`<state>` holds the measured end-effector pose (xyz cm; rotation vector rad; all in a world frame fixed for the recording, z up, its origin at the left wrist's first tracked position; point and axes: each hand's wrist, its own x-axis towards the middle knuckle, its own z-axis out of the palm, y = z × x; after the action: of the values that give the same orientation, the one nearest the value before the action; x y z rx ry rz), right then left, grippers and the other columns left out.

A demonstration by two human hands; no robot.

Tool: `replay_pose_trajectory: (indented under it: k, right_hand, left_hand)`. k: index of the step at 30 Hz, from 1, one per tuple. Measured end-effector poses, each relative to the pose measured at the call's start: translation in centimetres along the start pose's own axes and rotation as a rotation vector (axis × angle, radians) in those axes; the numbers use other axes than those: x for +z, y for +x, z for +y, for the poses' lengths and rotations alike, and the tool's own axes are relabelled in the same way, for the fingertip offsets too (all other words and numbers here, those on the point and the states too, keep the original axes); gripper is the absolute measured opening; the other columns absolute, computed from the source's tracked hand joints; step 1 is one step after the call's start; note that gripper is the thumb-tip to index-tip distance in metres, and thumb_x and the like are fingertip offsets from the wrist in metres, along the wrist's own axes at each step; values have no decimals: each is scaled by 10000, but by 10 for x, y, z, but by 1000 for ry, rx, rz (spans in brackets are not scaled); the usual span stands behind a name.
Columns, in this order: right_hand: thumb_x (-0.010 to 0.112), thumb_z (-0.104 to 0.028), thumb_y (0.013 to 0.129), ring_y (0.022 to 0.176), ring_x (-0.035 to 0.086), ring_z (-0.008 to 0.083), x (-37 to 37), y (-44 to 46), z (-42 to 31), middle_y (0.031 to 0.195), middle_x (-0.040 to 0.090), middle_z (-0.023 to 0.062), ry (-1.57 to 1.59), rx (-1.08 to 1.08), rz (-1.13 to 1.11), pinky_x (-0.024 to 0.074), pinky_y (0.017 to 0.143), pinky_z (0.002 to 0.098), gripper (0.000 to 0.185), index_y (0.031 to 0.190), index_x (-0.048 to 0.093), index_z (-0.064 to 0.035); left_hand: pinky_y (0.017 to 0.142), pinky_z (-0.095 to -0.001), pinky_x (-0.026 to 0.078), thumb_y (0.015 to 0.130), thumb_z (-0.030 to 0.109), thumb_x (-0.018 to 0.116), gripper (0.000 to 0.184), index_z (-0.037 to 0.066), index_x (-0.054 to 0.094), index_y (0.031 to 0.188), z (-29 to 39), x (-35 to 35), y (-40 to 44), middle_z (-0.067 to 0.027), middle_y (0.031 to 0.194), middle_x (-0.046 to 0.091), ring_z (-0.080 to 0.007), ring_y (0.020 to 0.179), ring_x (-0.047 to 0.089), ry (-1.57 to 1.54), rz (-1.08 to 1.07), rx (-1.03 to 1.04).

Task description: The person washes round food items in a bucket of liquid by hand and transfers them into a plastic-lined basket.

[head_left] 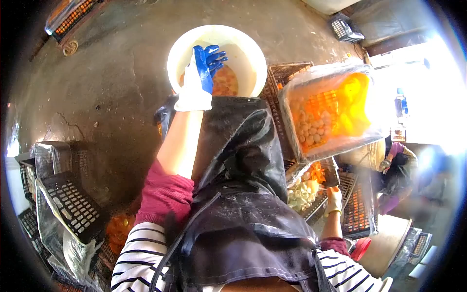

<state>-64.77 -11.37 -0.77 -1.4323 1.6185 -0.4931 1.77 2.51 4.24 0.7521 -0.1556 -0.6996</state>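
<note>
- While my gloved left hand (206, 68) hangs inside the rim of the white bucket (251, 61), fingers partly bent, I cannot tell whether they pinch anything.
- My black apron (238, 219) hides the bucket's near rim; its orange contents (225, 82) look blurred.
- My right hand (334, 198) is at the right edge of a dark crate (317, 206), grip unclear.
- A blue-capped bottle's (401, 106) label is unreadable.
- Brown floor (112, 63); glare at right.
</note>
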Motion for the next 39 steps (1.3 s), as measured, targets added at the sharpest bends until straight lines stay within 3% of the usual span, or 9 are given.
replay_pose_trajectory:
  k: [5,10,13,15,19,25,31,37,39]
  right_hand:
    - [565,-274,905,802,559,103,111,-21,-157,936,601,-3,139,-37,88,476,718,269,271,1092,594,-80]
    - [512,-260,904,997,572,187,232,5,-297,1129,593,108,-332,-812,-315,459,846,286,395,1219,531,-24]
    - [507,-298,909,1000,581,165,335,21,-374,1084,611,81,-229,-663,-624,460,849,292,377,1156,562,-18]
    - [499,-294,912,988,581,155,405,65,-371,1022,629,65,294,-102,-1003,448,862,292,344,1100,586,-20]
    - [496,-293,890,977,584,186,523,93,-408,999,641,71,-1185,-1005,-990,443,828,329,290,1059,627,-98]
    - [531,-188,825,920,631,278,657,160,-304,1009,652,132,-1517,-1367,-930,503,753,390,222,954,673,-76]
    - [514,-105,824,883,641,277,639,149,-299,945,667,98,-1690,-1504,-1075,507,734,390,209,959,673,-102]
    - [455,-299,896,1117,518,265,594,145,-348,1222,558,105,-1319,-853,-1058,400,923,345,347,1150,596,-110]
    - [427,-218,889,1054,554,292,548,111,-395,1128,590,160,-1144,-1009,-1036,431,884,320,310,1084,599,-48]
  left_hand:
    - [865,-353,450,941,459,397,494,14,553,1090,13,-5,7,-132,1045,617,-260,931,615,-119,26,81]
    - [948,-362,394,919,537,368,618,4,505,1200,26,-20,8,-165,1163,571,-278,1054,560,-89,99,177]
    - [955,-365,391,922,532,365,610,3,517,1186,19,-33,12,-171,1173,565,-276,1069,550,-188,161,136]
    - [967,-366,388,924,528,363,611,1,508,1199,30,-18,8,-174,1178,561,-272,1088,537,-178,223,124]
    - [1003,-385,370,932,494,382,590,-5,475,1232,41,-8,9,-179,1219,527,-294,1125,512,-204,270,129]
    - [993,-368,383,950,465,358,559,13,463,1261,44,-12,17,-123,1278,496,-276,1157,499,-212,287,107]
    - [988,-367,389,943,475,376,563,25,461,1270,47,-12,26,-117,1273,504,-262,1148,511,-165,326,19]
    - [977,-361,403,938,487,383,565,26,463,1254,35,-7,24,-125,1219,536,-254,1115,528,-63,221,108]
    - [955,-358,410,930,498,395,573,19,478,1234,34,-4,22,-135,1183,557,-264,1082,544,-91,274,121]
